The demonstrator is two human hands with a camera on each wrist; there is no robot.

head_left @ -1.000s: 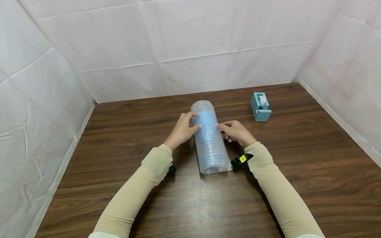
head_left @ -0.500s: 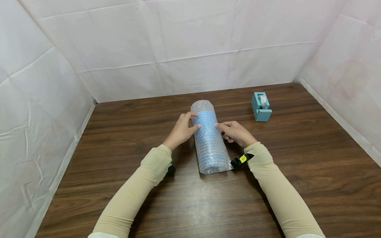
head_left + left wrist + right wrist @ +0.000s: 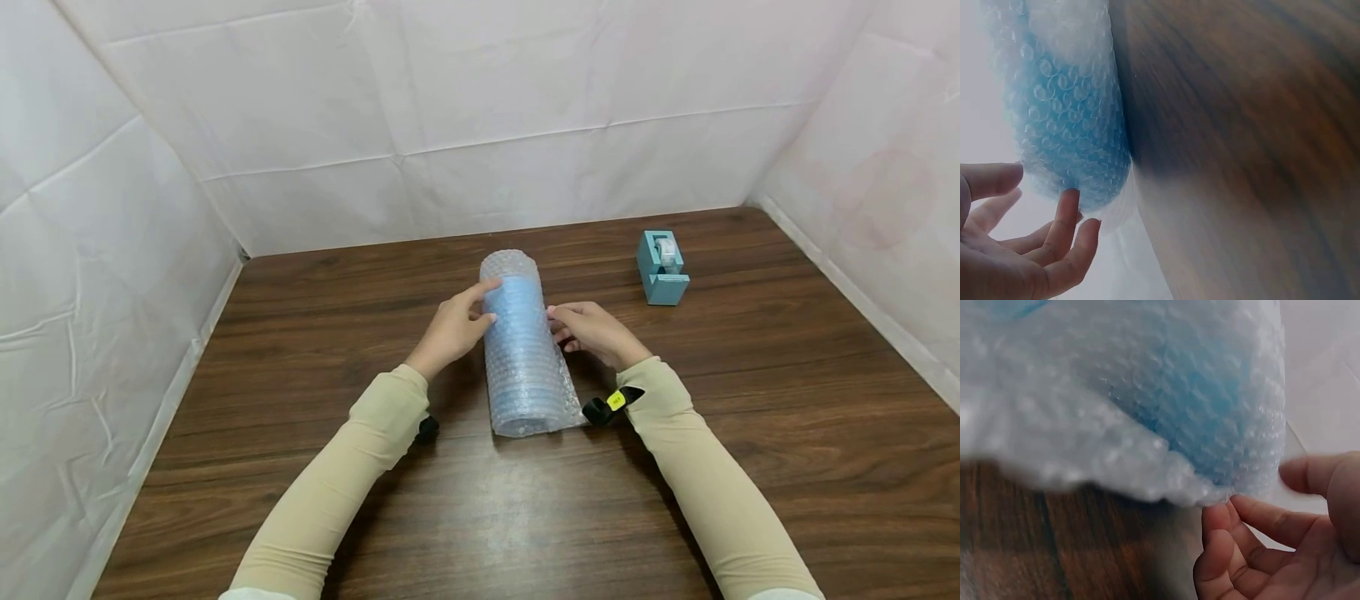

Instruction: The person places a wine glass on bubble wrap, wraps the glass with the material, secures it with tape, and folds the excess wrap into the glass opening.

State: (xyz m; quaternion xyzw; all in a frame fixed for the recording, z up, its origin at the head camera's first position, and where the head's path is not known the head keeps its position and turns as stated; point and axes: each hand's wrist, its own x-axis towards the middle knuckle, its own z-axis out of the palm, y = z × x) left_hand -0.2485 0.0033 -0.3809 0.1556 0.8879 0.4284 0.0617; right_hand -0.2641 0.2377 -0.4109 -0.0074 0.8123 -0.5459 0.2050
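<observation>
A roll of clear bubble wrap point(image 3: 521, 350) with something light blue inside lies lengthwise on the brown wooden table. A loose flap of the wrap point(image 3: 1116, 456) sticks out along its right side. My left hand point(image 3: 452, 329) is at the roll's left side, thumb and fingers spread, fingertips on or right at the wrap; in the left wrist view its fingers point(image 3: 1069, 212) are loosely bent. At the right side is my right hand point(image 3: 596, 331). Its bent fingertips point(image 3: 1215, 519) touch the flap's edge, while the thumb point(image 3: 1310, 475) stands apart from them.
A teal tape dispenser point(image 3: 663, 268) with a roll of clear tape stands at the back right of the table point(image 3: 300, 367). White sheeting point(image 3: 487, 108) closes off the back and both sides. Black wrist straps point(image 3: 603, 408) hang below the sleeves.
The roll has shifted slightly left, and more of the flap shows on its right. My left hand has moved a little left with it. My right thumb has come off the roll's surface.
</observation>
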